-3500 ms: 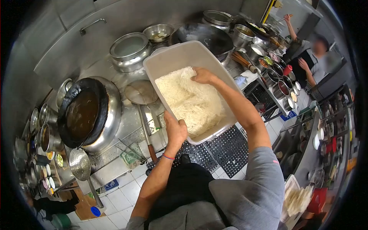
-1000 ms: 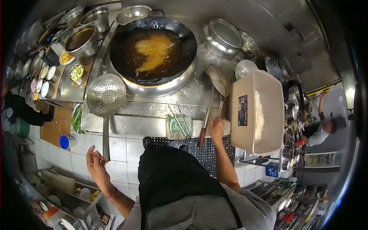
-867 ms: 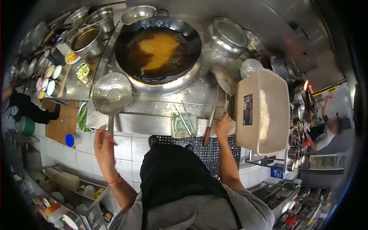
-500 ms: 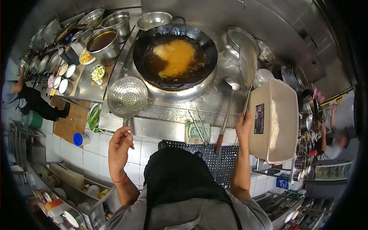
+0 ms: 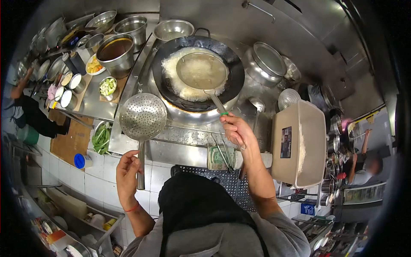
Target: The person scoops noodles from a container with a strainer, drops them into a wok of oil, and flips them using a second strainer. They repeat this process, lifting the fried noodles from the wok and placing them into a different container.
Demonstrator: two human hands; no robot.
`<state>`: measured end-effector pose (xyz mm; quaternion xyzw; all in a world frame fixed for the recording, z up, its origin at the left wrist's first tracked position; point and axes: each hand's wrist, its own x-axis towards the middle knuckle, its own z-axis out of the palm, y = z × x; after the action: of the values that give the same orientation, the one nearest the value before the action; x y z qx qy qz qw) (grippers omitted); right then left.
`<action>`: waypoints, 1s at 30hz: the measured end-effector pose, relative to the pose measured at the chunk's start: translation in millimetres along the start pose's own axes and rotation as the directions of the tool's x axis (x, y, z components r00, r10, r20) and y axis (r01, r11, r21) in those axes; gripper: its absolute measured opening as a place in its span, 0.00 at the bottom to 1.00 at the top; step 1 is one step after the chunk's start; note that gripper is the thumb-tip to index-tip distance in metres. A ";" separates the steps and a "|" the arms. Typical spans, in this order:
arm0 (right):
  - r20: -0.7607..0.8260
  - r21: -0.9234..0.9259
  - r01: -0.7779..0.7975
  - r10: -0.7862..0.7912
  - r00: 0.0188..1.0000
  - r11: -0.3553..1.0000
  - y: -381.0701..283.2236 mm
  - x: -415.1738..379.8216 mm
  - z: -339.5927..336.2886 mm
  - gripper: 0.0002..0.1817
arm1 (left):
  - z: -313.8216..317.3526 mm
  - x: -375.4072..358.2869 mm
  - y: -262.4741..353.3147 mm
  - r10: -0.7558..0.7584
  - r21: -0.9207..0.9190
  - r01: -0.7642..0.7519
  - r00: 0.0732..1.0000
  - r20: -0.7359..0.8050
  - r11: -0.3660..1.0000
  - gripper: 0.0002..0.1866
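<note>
Strainer [image 5: 202, 71], upper centre, likely light, stiff; right hand [image 5: 239, 131] clamps fingers round handle [image 5: 218, 104], best hold; left hand [image 5: 127, 175]: grip unclear.

Steel wall [image 5: 205, 15] at twelve o'clock, white floor tiles [image 5: 96, 184] at eight, black mat [image 5: 236, 188] at five; probably shelving [image 5: 327, 231], blurred, at four.

The left forearm [image 5: 141, 222] is pointing forward, the left hand [image 5: 127, 173] holding its fingers [image 5: 129, 155] loosely bent. The right forearm [image 5: 262, 184] is slanting inward, the right hand [image 5: 238, 132] gripping farther forward with curled fingers.
</note>
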<state>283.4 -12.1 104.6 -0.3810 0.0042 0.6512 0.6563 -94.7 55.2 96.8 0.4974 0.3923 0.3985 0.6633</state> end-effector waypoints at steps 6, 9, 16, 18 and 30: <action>-0.070 -0.068 -0.046 0.042 0.997 0.997 -2.2 11.0 -8.9 0.05 | -16.1 -2.4 -10.5 -0.006 -0.024 0.004 0.997 -0.077 1.000 0.14; -0.105 -0.130 -0.053 0.039 0.994 0.990 -3.2 14.1 -7.3 0.05 | -13.3 1.1 -8.5 0.000 -0.025 -0.002 0.997 -0.073 1.000 0.14; -0.147 -0.510 0.061 -0.157 0.977 0.858 -11.6 8.1 10.6 0.04 | 3.9 13.4 -10.6 0.035 -0.044 -0.035 0.999 -0.003 0.998 0.13; -0.121 -0.602 0.118 -0.237 0.964 0.790 -20.0 -1.7 13.2 0.05 | 9.6 8.6 -8.1 0.028 -0.024 -0.028 1.000 -0.003 0.999 0.13; 0.343 -0.918 0.121 -0.599 0.724 -0.379 -53.8 -0.1 -51.3 0.17 | 9.4 -4.5 -31.9 -0.056 -0.072 0.052 0.997 -0.047 0.996 0.13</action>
<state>354.7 -30.7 94.8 -0.8058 -0.5170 0.0705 0.2801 -83.3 41.8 68.2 0.4527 0.4074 0.4062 0.6812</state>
